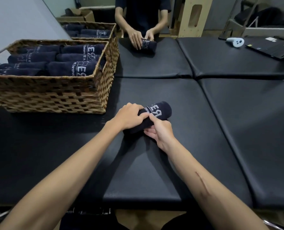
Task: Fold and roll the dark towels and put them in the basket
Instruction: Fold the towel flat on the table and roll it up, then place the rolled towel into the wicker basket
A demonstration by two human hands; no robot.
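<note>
Wicker basket [55, 95] holds rolled dark towels [71, 68]. Left hand [129, 116] and right hand [159, 130] grip rolled towel [161, 110] on padded black surface [204, 138].

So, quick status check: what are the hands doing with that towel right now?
Left hand and right hand both grip the rolled towel on the black mat. Basket at left, nearly full of rolls. Nothing between.

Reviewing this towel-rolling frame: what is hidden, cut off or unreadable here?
Head view only:
- Rolled towel: its near end is covered by the left hand and right hand.
- White print on the towel: partly covered, unreadable.
- Basket: left part cut off by the frame edge; lower towel layers hidden by the top ones.
</note>
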